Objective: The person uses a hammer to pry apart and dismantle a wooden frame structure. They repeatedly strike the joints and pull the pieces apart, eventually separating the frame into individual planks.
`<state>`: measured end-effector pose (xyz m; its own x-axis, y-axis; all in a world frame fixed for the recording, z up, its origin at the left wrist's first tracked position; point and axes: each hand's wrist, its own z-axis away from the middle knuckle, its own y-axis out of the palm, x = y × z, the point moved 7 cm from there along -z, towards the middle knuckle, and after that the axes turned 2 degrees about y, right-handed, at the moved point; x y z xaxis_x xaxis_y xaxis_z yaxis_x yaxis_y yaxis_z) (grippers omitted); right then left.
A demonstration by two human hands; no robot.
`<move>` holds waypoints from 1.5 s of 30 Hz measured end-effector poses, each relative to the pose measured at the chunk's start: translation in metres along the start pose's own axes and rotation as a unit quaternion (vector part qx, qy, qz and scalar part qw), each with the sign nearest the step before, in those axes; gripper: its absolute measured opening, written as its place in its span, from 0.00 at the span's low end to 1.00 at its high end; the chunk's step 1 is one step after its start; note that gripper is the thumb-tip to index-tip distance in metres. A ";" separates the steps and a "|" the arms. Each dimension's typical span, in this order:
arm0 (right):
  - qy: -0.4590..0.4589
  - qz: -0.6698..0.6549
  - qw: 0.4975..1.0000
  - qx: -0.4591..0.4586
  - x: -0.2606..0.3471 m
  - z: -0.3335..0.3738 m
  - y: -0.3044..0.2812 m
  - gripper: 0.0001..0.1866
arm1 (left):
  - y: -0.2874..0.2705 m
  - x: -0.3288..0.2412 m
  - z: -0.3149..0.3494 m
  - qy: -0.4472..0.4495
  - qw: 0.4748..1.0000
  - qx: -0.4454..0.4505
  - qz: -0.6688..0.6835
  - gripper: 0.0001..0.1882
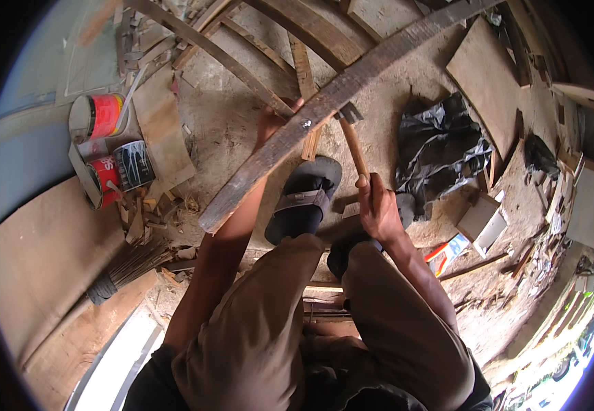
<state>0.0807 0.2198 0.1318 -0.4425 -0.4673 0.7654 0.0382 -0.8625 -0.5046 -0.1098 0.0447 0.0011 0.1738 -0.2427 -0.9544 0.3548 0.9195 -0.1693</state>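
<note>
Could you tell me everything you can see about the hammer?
The hammer has a slim, brown handle that looks wooden and a dark head that looks like metal. The right hand is closed around the handle's lower end. The handle slants up and slightly left in the picture, toward the head beside the lower-right edge of the long plank. Part of the head may be hidden there, and I can't tell whether it touches the plank.

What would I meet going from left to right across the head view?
Red-and-yellow can → dark can → left hand → hammer → right hand → crumpled black plastic → pale panel. The long wooden beam slants across several of these, so it is left out.
</note>
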 end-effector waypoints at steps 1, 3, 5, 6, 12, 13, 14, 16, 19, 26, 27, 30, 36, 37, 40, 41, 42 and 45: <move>0.003 -0.014 1.000 0.001 0.000 0.002 0.001 0.16 | -0.008 0.005 0.000 -0.014 1.000 0.015 -0.008 0.19; 0.010 -0.041 0.999 0.000 -0.002 0.002 0.002 0.17 | -0.005 0.003 -0.004 -0.023 0.980 0.129 0.148 0.17; 0.047 -0.050 0.998 0.006 -0.010 0.001 0.002 0.19 | 0.001 0.002 0.002 -0.043 0.984 0.142 0.102 0.16; 0.068 -0.057 0.996 0.005 -0.015 0.001 0.001 0.20 | 0.003 -0.007 0.000 -0.041 0.994 0.101 -0.020 0.15; 0.077 -0.035 0.996 0.008 -0.011 -0.004 0.005 0.26 | 0.000 -0.023 -0.013 0.029 0.966 0.248 -0.069 0.14; 0.077 -0.033 0.996 0.008 -0.012 -0.005 0.005 0.26 | 0.000 -0.022 -0.015 0.051 0.957 0.273 -0.085 0.14; 0.078 -0.031 0.996 0.008 -0.014 -0.005 0.006 0.26 | 0.004 -0.021 -0.020 0.069 0.947 0.297 -0.096 0.13; 0.080 -0.038 0.996 0.009 -0.015 -0.005 0.009 0.26 | 0.009 -0.017 -0.026 0.104 0.926 0.342 -0.124 0.13; 0.079 -0.045 0.996 0.009 -0.016 -0.004 0.012 0.25 | 0.019 -0.010 -0.036 0.136 0.896 0.394 -0.153 0.12; 0.086 -0.037 0.996 0.011 -0.025 -0.003 0.009 0.25 | 0.019 0.003 -0.064 0.171 0.883 0.416 -0.136 0.12; 0.100 -0.046 0.994 0.009 -0.028 -0.001 0.008 0.25 | 0.018 -0.001 -0.069 0.180 0.902 0.372 -0.128 0.12; 0.117 -0.056 0.992 0.005 -0.031 0.004 0.007 0.25 | -0.003 -0.035 -0.074 0.224 0.942 0.194 -0.160 0.15; -0.028 -0.006 0.999 0.037 0.002 -0.025 -0.033 0.11 | 0.013 -0.047 -0.052 0.376 0.855 -0.004 -0.358 0.26; -0.087 0.020 0.995 0.050 0.020 -0.038 -0.040 0.12 | 0.004 -0.044 -0.047 0.393 0.840 -0.031 -0.373 0.27; -0.220 0.120 0.966 0.063 0.053 -0.070 -0.058 0.13 | 0.013 -0.049 -0.028 0.504 0.731 -0.087 -0.452 0.20; -0.208 0.143 0.959 0.128 0.071 -0.084 -0.061 0.13 | 0.001 -0.043 -0.020 0.536 0.662 -0.079 -0.518 0.19; -0.188 0.170 0.949 0.186 0.085 -0.092 -0.064 0.14 | 0.000 -0.042 -0.021 0.518 0.677 -0.051 -0.521 0.22; -0.171 0.257 0.920 0.241 0.104 -0.105 -0.065 0.18 | 0.011 -0.052 -0.034 0.378 0.820 0.044 -0.428 0.32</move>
<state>-0.0615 0.2475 0.2023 0.0492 -0.8002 0.5977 0.5931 -0.4581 -0.6621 -0.1462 0.0780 0.0402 -0.7799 -0.4967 -0.3808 0.1200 0.4785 -0.8698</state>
